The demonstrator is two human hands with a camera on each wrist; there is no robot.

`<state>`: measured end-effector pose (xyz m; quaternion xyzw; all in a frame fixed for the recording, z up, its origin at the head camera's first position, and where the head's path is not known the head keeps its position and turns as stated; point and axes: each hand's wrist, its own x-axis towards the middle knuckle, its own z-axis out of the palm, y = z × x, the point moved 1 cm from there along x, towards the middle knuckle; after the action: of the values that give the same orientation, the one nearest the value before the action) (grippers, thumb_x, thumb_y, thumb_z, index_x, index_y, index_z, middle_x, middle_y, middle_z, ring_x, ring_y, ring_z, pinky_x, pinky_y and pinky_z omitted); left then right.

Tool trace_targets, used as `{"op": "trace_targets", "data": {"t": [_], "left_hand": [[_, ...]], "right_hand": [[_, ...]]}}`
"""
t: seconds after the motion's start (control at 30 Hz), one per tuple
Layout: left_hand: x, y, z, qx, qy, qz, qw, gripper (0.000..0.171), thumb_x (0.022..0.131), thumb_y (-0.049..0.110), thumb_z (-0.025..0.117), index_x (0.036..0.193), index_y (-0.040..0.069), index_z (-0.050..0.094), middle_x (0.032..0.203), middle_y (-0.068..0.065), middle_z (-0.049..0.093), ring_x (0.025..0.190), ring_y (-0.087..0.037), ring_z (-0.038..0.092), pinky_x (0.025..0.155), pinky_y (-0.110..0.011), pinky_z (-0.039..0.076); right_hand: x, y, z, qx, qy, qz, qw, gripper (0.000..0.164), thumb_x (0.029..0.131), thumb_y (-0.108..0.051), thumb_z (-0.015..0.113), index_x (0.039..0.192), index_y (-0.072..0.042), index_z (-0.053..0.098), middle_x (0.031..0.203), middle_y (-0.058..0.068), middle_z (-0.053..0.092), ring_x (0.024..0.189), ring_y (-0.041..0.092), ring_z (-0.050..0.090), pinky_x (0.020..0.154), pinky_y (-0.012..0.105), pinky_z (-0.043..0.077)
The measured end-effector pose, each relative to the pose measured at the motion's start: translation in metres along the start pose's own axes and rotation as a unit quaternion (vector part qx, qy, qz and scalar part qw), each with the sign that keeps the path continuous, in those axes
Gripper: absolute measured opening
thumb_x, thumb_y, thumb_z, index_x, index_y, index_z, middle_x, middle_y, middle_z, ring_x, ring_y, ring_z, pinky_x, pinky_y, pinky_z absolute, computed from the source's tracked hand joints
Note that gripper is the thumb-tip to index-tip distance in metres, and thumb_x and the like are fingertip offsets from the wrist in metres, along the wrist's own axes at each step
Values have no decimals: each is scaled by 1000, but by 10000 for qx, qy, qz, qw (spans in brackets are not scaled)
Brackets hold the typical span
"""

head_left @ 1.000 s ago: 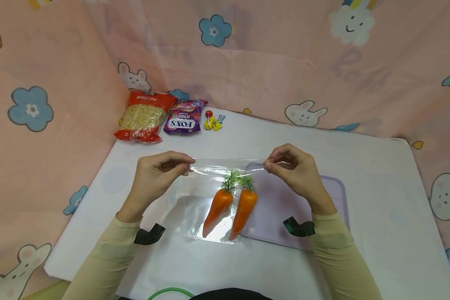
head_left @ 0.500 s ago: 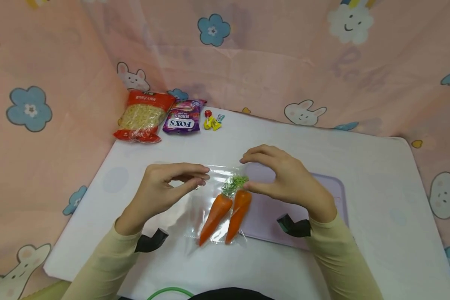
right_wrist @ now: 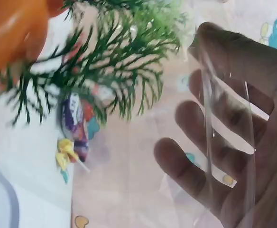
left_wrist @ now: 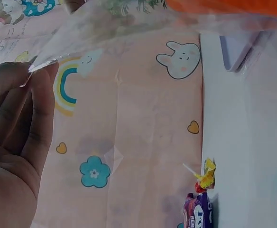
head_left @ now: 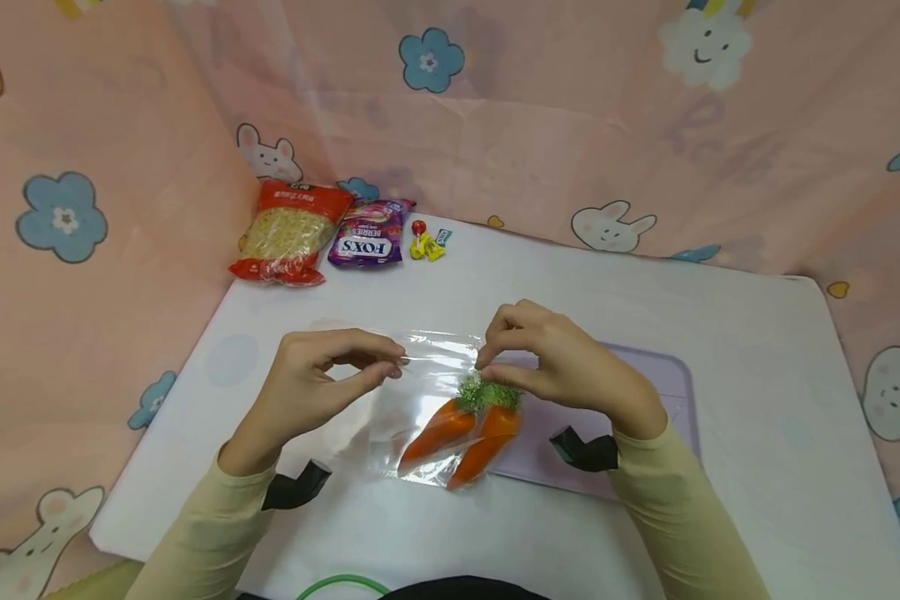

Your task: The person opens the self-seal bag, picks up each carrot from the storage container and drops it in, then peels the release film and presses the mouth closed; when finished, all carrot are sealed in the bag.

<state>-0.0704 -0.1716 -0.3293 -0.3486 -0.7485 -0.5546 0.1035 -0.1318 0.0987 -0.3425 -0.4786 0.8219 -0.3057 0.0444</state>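
Note:
Two orange carrots (head_left: 487, 446) with feathery green tops lie inside a clear plastic bag (head_left: 427, 387), held up above the table. My left hand (head_left: 330, 371) pinches the bag's upper left corner between thumb and fingers; the pinch also shows in the left wrist view, where the left hand (left_wrist: 17, 118) is at the left edge. At the bag's upper right edge, my right hand (head_left: 555, 358) pinches the plastic beside the green tops. In the right wrist view the green leaves (right_wrist: 124, 61) hang close to the right hand (right_wrist: 243, 114), and the film crosses its fingers.
Under the right forearm lies a lilac tray (head_left: 652, 367) on the white table (head_left: 765, 400). At the back left stand a red-and-clear bag of yellowish food (head_left: 288, 233), a purple FOX'S candy bag (head_left: 367, 235) and a few small sweets (head_left: 427, 246). Patterned pink cloth (head_left: 525, 150) walls the table.
The right hand let go of the bag's top edge, opened, then pinched it again nearer the left hand. The hands are closer together; the bag's mouth is less stretched and the carrots tilt more.

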Motion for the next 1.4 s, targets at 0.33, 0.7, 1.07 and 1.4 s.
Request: {"op": "trace_targets", "data": {"t": [0.33,0.7,1.07,1.4], "left_hand": [[-15,-19,26,-67,-849,-1617,9832,40,84,23,72,123,25,63,113,11,66,110,-9,59,94,-34,47],[-16,-18,29,-1206,-351,-1998,9718,18,91,5,59,105,3,70,98,-6,71,82,-21,70,68,-34,57],[-28,-25,16,-2465,-801,-3193,9115,28,97,13,52,113,-7,63,101,-21,68,87,-39,67,69,-45,55],[-43,-135,-14,-1931,-415,-4640,8635,46,92,30,60,120,-6,59,98,-19,69,89,-34,67,77,-46,53]], "right_hand": [[-14,-24,-8,216,429,-397,9981,9,82,-13,73,89,-18,71,89,-15,60,71,-1,54,59,16,49],[-54,18,-7,1115,-72,436,9928,16,87,-21,69,102,-25,68,97,-13,65,87,5,62,71,27,54],[-58,34,19,4040,-96,705,9120,18,88,7,59,101,0,68,86,16,68,71,26,67,62,41,56],[0,87,81,3302,19,3039,8936,21,89,-16,66,103,-1,68,87,12,69,67,28,68,63,40,57]]}}
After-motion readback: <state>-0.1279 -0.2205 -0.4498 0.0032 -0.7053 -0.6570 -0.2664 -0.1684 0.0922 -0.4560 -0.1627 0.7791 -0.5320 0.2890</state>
